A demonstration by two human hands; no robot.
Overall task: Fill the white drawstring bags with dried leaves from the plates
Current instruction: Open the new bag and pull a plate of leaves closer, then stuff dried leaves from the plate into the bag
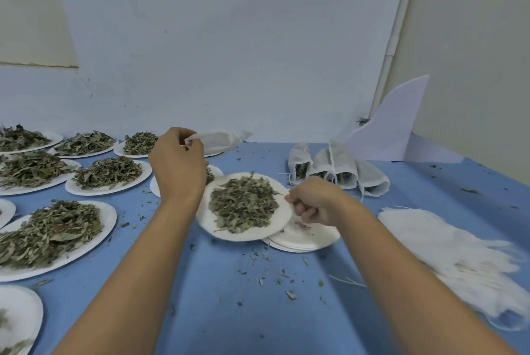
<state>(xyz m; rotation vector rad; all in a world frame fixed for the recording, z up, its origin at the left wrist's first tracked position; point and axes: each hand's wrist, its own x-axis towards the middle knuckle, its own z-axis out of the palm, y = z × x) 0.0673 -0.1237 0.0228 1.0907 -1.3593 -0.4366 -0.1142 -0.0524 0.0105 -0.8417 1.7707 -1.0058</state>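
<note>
Both bare forearms enter from the near edge of the blue cloth-covered desk (218, 311) and reach toward the round white paper plate heaped with dried green leaves (243, 205), taken as the landmark for all positions. Left hand (176, 165) is raised beyond the plate's left rim; its fingers (186, 143) are clenched on the mouth of an empty white fabric drawstring bag (220, 140), which hangs in the air behind the plate. Right hand (312, 201) sits at the plate's right rim, fingers curled shut at the rim; whether they pinch the rim or leaves cannot be told. Likely risks: the plate overlaps a stack of empty white paper plates (304, 237) at its near right, so a pull on the rim may tip it and scatter leaves, as the loose crumbs (263, 271) in front of the plate suggest. A bag mouth held by one hand may collapse, sending leaves onto the desk. Filled white bags (338, 168) lie beyond the plate to the right; a flat pile of unused white bags (447, 257) lies farther right.
</note>
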